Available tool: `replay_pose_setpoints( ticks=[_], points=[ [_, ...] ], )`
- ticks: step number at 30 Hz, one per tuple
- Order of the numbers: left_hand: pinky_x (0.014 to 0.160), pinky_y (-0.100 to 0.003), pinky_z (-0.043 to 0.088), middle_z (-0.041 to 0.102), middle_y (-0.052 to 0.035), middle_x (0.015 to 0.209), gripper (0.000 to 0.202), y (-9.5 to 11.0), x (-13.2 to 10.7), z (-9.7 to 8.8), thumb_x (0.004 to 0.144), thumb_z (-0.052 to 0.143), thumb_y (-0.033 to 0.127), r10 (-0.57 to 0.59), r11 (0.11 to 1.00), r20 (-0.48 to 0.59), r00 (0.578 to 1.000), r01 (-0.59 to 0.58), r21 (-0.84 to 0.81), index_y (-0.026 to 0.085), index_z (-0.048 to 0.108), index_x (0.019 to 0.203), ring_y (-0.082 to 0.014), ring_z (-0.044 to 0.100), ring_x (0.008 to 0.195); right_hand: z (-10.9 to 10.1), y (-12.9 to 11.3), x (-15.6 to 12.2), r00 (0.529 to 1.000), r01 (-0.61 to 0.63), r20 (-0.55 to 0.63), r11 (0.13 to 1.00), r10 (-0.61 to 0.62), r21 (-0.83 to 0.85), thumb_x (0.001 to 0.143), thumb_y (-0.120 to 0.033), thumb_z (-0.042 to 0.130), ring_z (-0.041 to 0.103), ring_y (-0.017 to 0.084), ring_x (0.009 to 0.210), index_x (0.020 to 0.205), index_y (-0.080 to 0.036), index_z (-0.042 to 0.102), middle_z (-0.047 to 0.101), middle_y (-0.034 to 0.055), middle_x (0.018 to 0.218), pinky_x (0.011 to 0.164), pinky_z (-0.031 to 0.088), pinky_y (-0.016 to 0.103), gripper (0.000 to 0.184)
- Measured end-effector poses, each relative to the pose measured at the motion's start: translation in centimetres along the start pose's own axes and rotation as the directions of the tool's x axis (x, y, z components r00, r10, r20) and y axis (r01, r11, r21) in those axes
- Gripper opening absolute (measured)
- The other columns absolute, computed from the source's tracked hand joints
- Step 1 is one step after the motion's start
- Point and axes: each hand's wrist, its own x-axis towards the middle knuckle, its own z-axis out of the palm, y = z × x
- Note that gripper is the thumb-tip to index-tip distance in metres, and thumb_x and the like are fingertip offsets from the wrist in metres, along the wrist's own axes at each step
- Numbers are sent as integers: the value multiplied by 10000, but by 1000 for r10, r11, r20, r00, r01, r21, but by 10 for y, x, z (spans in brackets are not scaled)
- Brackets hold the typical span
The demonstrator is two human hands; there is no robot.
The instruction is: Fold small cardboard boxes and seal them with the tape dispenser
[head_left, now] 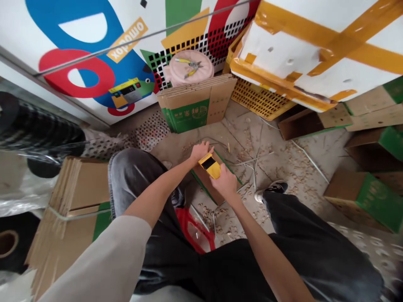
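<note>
Yellow handheld device (210, 165) pressed between the left hand (200, 152) and right hand (224, 183), clasped, I judge, to steady it over a cardboard carton (205, 185).

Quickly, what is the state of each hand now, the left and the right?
Left hand: closed, holding the yellow device.
Right hand: closed, holding the same device.
</note>
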Motion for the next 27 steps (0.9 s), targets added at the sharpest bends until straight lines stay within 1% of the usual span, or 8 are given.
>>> replay_pose_setpoints(
  ticks=[4, 7, 11, 13, 15, 18, 23, 27],
  points=[
    [939, -391, 528, 699, -202, 1285, 491, 2, 0, -2, 1134, 345, 490, -23, 998, -37, 999, 25, 60, 161, 636, 1354, -336, 739, 1136, -6, 3, -14, 998, -14, 60, 1000, 15, -6, 1009, -626, 605, 766, 310, 914, 1173, -203, 525, 777, 129, 999, 686, 383, 347, 461],
    [932, -385, 523, 706, -200, 1257, 499, 2, 0, -2, 1143, 288, 444, -4, 996, -51, 999, 8, 86, 157, 647, 1336, -320, 741, 1105, -4, 12, -21, 999, -4, 50, 1000, 4, -1, 998, -638, 617, 765, 321, 904, 1156, -208, 530, 778, 135, 1009, 679, 376, 350, 466],
    [1008, -421, 510, 684, -222, 1323, 470, 4, 0, 2, 1137, 298, 368, 61, 992, -89, 994, -51, 112, 148, 628, 1389, -339, 698, 1201, 9, 24, -20, 1000, -3, 12, 999, 2, 49, 962, -548, 663, 750, 299, 916, 1124, -209, 547, 774, 122, 1015, 687, 376, 336, 393],
    [1123, -455, 456, 632, -241, 1446, 441, 8, 1, 5, 1115, 344, 273, 181, 979, -105, 978, -168, 115, 138, 608, 1440, -353, 613, 1356, 17, 27, -17, 1000, 1, -9, 997, 0, 74, 932, -502, 679, 742, 290, 926, 1104, -204, 556, 769, 117, 1006, 692, 378, 327, 366],
    [1211, -425, 392, 584, -198, 1549, 443, 11, 3, 8, 1079, 378, 171, 349, 936, -58, 935, -345, 67, 171, 616, 1453, -308, 528, 1470, 24, 28, -17, 999, 8, -39, 996, -5, 90, 915, -493, 679, 736, 289, 931, 1097, -198, 561, 762, 119, 998, 693, 379, 321, 365],
    [1184, -318, 418, 624, -101, 1524, 453, 17, 7, 11, 1055, 385, 116, 516, 855, 18, 857, -514, -68, 253, 671, 1378, -201, 562, 1430, 26, 25, -19, 998, -29, -59, 995, 34, 91, 915, -493, 669, 730, 292, 922, 1109, -193, 562, 754, 126, 982, 695, 379, 316, 373],
    [1132, -387, 436, 764, -123, 1158, 331, 22, 11, 21, 1095, 437, 258, 563, 826, 1, 827, -563, -21, 208, 764, 1097, -234, 689, 1165, -4, 11, -7, 998, -54, 21, 996, 53, 66, 876, -612, 709, 742, 338, 1009, 1202, -179, 563, 754, 187, 1091, 732, 439, 340, 561],
    [1103, -393, 418, 766, -128, 1104, 367, 21, 14, 26, 1108, 419, 283, 572, 817, 20, 820, -572, 74, 202, 770, 1041, -242, 689, 1126, -32, 9, 21, 965, -85, 257, 992, 60, 89, 830, -617, 751, 769, 387, 1003, 1269, -164, 604, 784, 211, 1057, 771, 494, 386, 648]
  ],
)
